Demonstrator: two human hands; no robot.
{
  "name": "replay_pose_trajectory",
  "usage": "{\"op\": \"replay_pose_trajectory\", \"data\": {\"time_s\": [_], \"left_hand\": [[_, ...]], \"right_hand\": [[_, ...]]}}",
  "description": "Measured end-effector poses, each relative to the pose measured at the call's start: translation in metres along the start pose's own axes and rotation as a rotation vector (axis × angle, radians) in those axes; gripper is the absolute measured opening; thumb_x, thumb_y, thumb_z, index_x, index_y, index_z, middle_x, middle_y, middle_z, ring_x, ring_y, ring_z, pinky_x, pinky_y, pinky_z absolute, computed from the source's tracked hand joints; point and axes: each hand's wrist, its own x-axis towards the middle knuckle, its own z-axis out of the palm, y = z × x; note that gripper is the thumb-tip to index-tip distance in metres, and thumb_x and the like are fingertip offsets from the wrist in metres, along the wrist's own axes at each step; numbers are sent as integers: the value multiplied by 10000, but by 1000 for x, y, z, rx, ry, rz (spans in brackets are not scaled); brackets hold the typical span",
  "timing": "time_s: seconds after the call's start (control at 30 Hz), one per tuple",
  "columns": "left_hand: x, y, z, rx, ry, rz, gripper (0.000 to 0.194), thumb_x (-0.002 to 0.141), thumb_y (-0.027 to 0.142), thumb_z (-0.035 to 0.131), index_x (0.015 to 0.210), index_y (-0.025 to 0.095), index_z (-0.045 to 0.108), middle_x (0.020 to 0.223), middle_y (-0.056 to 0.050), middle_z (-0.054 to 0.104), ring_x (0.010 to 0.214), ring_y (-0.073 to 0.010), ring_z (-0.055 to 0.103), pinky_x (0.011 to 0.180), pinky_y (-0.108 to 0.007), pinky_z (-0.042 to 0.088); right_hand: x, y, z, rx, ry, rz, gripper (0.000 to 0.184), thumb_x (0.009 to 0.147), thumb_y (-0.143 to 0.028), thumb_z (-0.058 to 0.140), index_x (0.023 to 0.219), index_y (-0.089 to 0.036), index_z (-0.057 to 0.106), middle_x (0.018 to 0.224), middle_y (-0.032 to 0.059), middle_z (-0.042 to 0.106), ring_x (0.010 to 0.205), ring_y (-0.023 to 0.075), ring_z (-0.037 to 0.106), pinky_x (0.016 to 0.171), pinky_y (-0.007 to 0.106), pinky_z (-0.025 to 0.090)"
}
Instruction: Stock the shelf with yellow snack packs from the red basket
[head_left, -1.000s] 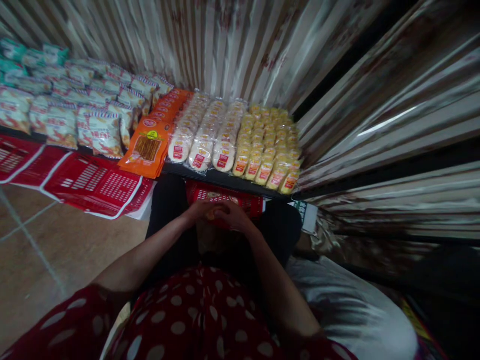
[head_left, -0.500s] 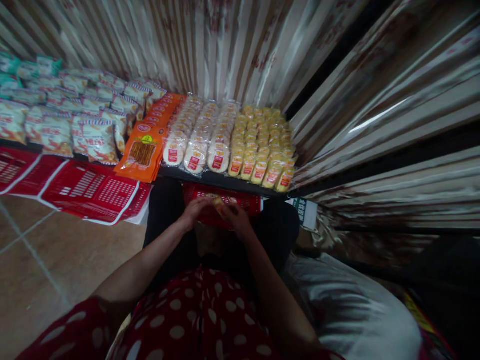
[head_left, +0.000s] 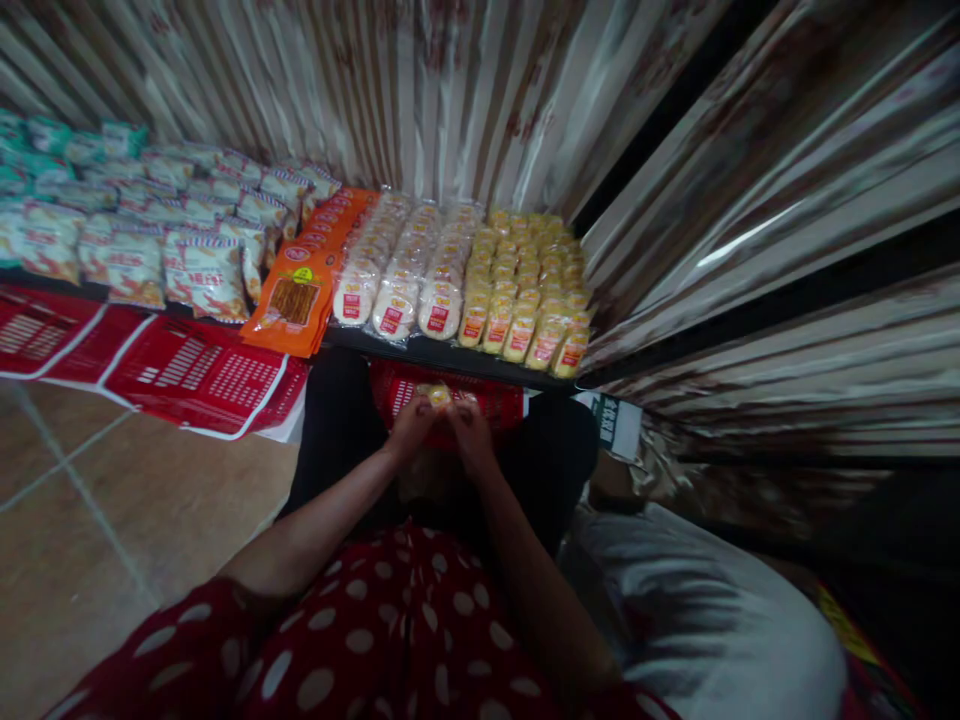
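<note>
Snack [head_left: 438, 396]: we've got it pinched btwn L hand [head_left: 411, 427] & R hand [head_left: 469, 428], fingers nearly closed, our side of shelf [head_left: 450, 356]; yellow packs [head_left: 525, 300] atop.

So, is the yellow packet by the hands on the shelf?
Off: left hand and right hand hold the yellow packet in front of the shelf.

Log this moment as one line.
left hand: holding small yellow packet | right hand: at same packet | beyond: wrapped snacks on black shelf
</note>
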Motion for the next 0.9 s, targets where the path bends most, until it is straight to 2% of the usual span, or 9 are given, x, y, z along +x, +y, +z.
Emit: {"op": "replay_pose_trajectory", "data": {"time_s": [0.2, 0.37, 0.53, 0.73, 0.9], "left_hand": [[1, 18, 4, 111, 6, 133, 93, 683, 145, 584, 771, 142, 614, 603, 30, 590, 530, -85, 524, 535, -191, 411], [8, 33, 8, 230, 37, 210, 118, 681, 129, 597, 794, 151, 625, 657, 15, 632, 593, -100, 566, 571, -191, 423], [17, 43, 8, 303, 7, 311, 149, 735, 168, 564, 856, 158, 651, 773, -27, 683, 673, -136, 603, 628, -226, 459], [26, 53, 10, 371, 32, 374, 198, 774, 206, 553, 946, 158, 637, 804, -25, 672, 697, -135, 598, 668, -237, 464], [31, 56, 18, 425, 74, 399, 240, 791, 210, 530, 1010, 155, 613, 810, -22, 659, 710, -134, 597, 672, -241, 461]], "right_hand": [[5, -10, -7, -27, -11, -77, 329, 644, -461, 638, 848, -206, 600, 858, 50, 698, 804, 193, 659, 780, 350, 526], [12, -21, -10, -126, 58, -161, 345, 661, -459, 605, 889, -201, 627, 903, 55, 683, 816, 186, 647, 800, 350, 527], [14, -36, -11, -202, 58, -230, 346, 698, -439, 580, 934, -196, 646, 915, 60, 666, 793, 173, 634, 788, 333, 524], [16, -48, -8, -149, 83, -239, 370, 693, -393, 576, 994, -183, 622, 912, 69, 673, 790, 168, 632, 793, 332, 524], [17, -53, -8, -166, 109, -279, 321, 736, -369, 550, 996, -195, 620, 964, 80, 685, 847, 189, 643, 820, 356, 524]]}}
